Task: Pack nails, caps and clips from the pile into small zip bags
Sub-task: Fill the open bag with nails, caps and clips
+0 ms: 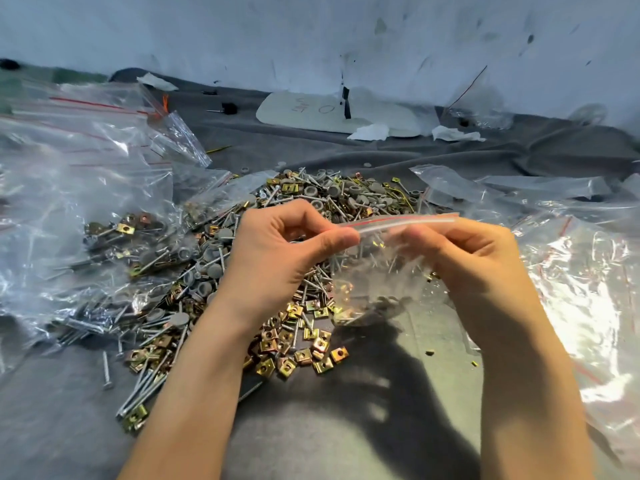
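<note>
Over the grey cloth (pixel 311 441), the left hand (pixel 277 251) pinches the left end of a small zip bag (pixel 377 289) at its red-lined seal, thumb against curled forefinger; the right hand (pixel 464 258) grips the same seal farther along, fingers curled. The bag, with nails (pixel 372 261) and brass clips (pixel 341 301) inside, hangs over the near side of the pile (pixel 301 344) of nails, grey caps (pixel 334 191) and clips. To the left lie filled bags (pixel 104 237), to the right clear plastic bags (pixel 571 289). Beyond, a pale card (pixel 311 114) bears handwriting too blurred to read

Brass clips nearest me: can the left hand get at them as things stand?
Likely not yet: the left hand pinches the zip bag seal; the clips themselves lie uncovered.
</note>
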Tool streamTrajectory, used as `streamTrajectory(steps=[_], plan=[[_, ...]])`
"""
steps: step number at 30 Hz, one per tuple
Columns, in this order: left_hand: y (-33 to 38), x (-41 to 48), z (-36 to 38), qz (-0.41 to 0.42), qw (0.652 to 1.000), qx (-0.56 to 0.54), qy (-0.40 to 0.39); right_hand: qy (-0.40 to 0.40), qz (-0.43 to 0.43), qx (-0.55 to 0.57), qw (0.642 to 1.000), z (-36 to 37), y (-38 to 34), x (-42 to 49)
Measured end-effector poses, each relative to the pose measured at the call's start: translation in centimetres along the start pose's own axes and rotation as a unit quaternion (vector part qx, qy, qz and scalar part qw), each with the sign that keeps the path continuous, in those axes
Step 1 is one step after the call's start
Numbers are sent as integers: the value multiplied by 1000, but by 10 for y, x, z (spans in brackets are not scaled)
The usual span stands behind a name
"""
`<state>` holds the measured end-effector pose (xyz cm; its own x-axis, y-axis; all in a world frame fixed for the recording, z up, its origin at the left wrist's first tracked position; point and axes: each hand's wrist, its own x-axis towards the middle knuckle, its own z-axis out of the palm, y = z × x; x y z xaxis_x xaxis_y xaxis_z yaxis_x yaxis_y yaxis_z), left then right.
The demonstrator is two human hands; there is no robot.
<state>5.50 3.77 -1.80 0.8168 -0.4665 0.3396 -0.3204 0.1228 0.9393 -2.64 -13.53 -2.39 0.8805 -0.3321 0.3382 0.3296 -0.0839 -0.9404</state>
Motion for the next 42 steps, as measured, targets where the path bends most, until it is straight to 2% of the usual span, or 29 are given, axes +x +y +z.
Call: streamTrajectory(steps=[5, 6, 9, 10, 12, 15, 18, 20, 25, 29, 33, 34, 36, 39, 41, 42], plan=[[-7, 5, -13, -10, 997, -26, 75, 54, 9, 78, 995, -14, -5, 0], [-8, 6, -15, -18, 998, -36, 48, 54, 6, 100, 994, -15, -9, 0], [-10, 3, -5, -54, 984, 20, -166, 39, 2, 174, 984, -6, -16, 0], [-11, 1, 2, -75, 973, 38, -214, 41, 6, 202, 979, -1, -16, 2], [-15, -1, 12, -102, 959, 40, -262, 64, 27, 255, 964, 9, -14, 6], [-20, -2, 14, -146, 955, -3, -259, 106, 59, 296, 947, 15, -10, 11], [-24, -2, 11, -195, 950, -74, -234, 111, 116, 178, 971, 8, -3, 13], [-25, 0, 10, -190, 953, -102, -215, 89, 160, 116, 976, 4, 1, 13], [-27, 5, 8, -138, 967, -84, -199, -24, 202, 108, 973, 4, 2, 10], [-36, 6, 8, -115, 979, -75, -151, -99, 164, 84, 978, 8, 8, 11], [-28, 7, 0, -114, 990, -30, -81, -104, 148, 66, 981, 12, 15, 13], [-22, 7, -6, -120, 991, -29, -42, -96, 152, 72, 981, 11, 16, 13], [-11, 10, -31, -124, 987, -25, 101, -96, 157, 79, 980, 8, 18, 12], [-4, 12, -78, -141, 937, 49, 317, -81, 157, 66, 982, 1, 17, 9], [-8, 10, -95, -154, 886, 141, 415, -22, 155, 47, 987, -2, 18, 9], [-8, 10, -94, -130, 861, 186, 455, 22, 149, 32, 988, -4, 19, 9]])
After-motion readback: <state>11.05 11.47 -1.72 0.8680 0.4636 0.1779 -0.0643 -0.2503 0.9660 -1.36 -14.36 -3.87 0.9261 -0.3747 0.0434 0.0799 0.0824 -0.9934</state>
